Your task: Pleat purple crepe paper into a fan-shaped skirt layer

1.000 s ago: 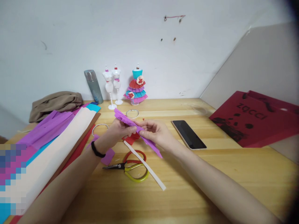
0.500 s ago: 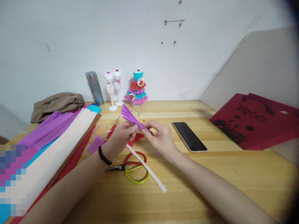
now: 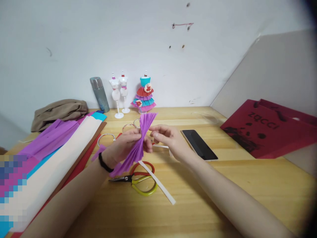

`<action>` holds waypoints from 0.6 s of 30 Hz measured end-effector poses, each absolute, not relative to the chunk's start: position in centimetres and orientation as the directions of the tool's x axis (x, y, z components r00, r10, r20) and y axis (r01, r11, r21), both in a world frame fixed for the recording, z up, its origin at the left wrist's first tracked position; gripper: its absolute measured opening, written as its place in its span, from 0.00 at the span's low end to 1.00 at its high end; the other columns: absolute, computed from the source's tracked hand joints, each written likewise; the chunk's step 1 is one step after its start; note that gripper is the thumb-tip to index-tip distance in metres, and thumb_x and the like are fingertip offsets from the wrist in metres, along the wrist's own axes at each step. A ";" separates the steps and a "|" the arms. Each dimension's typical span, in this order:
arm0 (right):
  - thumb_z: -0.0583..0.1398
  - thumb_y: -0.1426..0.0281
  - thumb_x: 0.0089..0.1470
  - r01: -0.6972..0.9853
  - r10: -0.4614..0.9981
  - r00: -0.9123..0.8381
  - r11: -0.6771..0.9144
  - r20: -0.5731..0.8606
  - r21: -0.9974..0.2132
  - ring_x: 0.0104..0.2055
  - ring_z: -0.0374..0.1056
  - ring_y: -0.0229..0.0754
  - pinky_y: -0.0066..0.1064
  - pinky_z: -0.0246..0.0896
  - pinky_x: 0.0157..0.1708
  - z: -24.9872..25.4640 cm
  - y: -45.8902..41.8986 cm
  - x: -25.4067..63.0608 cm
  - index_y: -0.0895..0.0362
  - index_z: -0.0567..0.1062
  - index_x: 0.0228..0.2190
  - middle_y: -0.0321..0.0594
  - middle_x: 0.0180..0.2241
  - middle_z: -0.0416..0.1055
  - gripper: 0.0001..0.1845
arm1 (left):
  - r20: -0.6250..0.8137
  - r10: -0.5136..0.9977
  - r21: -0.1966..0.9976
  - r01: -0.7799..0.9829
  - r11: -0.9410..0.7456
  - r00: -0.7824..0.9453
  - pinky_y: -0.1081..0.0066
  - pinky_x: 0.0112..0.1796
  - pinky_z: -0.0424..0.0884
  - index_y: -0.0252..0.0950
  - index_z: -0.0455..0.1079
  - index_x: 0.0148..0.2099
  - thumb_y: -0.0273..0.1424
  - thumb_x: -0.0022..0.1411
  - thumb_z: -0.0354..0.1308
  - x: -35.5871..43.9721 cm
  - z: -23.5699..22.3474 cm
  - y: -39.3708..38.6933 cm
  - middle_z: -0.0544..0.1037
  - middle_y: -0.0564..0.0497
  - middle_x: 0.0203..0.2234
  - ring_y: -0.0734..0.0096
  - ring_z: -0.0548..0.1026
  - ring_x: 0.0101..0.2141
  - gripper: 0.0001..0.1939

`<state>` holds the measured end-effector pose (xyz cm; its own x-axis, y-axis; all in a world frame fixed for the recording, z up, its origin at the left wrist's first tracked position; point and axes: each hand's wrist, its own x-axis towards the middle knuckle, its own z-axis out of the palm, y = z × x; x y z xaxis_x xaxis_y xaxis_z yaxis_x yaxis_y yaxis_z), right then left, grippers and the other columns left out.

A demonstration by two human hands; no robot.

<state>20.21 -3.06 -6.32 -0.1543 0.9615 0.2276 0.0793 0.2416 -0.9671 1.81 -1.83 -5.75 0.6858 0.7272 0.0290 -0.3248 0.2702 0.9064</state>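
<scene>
Left hand: thumb and fingers clamped on the waist of the pleated purple paper, held above the table and flaring at both ends. Right hand: fingers curled just beside the paper; whether thumb and fingertips meet cannot be told. Scissors and a white strip lie nearer the viewer; the phone lies right of the right hand. Wood shows between phone and bag; the far edge meets the wall.

Slim, soft-looking black band circled the wrist behind the bare left hand, toward eight o'clock. Right hand and forearm, toward four, were bare.
</scene>
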 end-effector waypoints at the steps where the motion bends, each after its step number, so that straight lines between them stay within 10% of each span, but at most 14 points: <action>1: 0.63 0.60 0.47 0.052 0.961 -0.168 0.230 0.218 -0.972 0.29 0.68 0.39 0.34 0.65 0.31 -6.5 -2.8 20.3 0.58 0.74 0.39 0.39 0.31 0.73 0.19 | 0.000 0.715 0.911 -0.295 0.288 0.699 0.72 0.28 0.69 0.31 0.69 0.33 0.34 0.56 0.60 1.7 -5.6 -1.9 0.78 0.45 0.26 0.67 0.77 0.27 0.09; 9: 0.64 0.64 0.51 0.323 0.685 -0.237 0.725 0.689 -0.609 0.60 0.59 0.52 0.46 0.63 0.51 -5.7 -2.9 21.8 0.49 0.62 0.54 0.48 0.62 0.56 0.30 | -0.172 0.672 0.955 -0.044 0.293 0.721 0.74 0.17 0.58 0.35 0.66 0.30 0.36 0.58 0.54 0.4 -4.8 -1.9 0.72 0.50 0.19 0.73 0.68 0.16 0.10; 18: 0.59 0.70 0.57 0.498 0.349 -0.493 0.864 0.797 -0.070 0.63 0.56 0.53 0.49 0.57 0.58 -5.6 -2.5 22.2 0.54 0.70 0.45 0.52 0.59 0.60 0.13 | -0.220 0.658 0.965 0.059 0.257 0.720 0.73 0.16 0.55 0.37 0.65 0.28 0.37 0.57 0.54 0.5 -4.1 -2.2 0.71 0.52 0.16 0.72 0.67 0.15 0.10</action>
<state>22.20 -2.53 -5.59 -0.4926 0.3490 0.7972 0.4985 0.8640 -0.0703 0.53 -2.20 -4.06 0.7199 0.6584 -0.2196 0.0591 0.2571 0.9646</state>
